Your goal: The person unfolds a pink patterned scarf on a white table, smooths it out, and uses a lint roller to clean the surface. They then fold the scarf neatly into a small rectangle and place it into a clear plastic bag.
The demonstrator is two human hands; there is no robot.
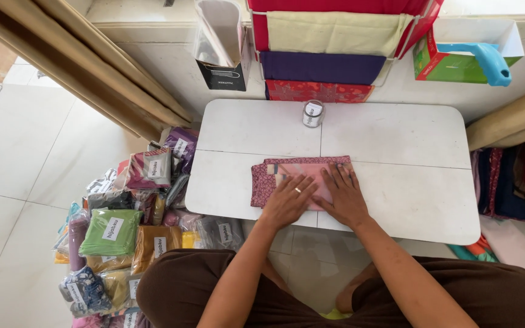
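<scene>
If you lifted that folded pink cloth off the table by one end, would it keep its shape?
Probably not. The cloth lies flat in soft layers under both hands, so it would likely droop and unfold. It looks thin, so probably light. On the smooth white table it may slide easily when pushed.

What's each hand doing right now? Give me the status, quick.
Left hand: open, flat, palm down on the folded pink patterned cloth.
Right hand: open, flat, pressing the same cloth.

Tape roll [313, 113], bagged cloths [123, 234]
</scene>
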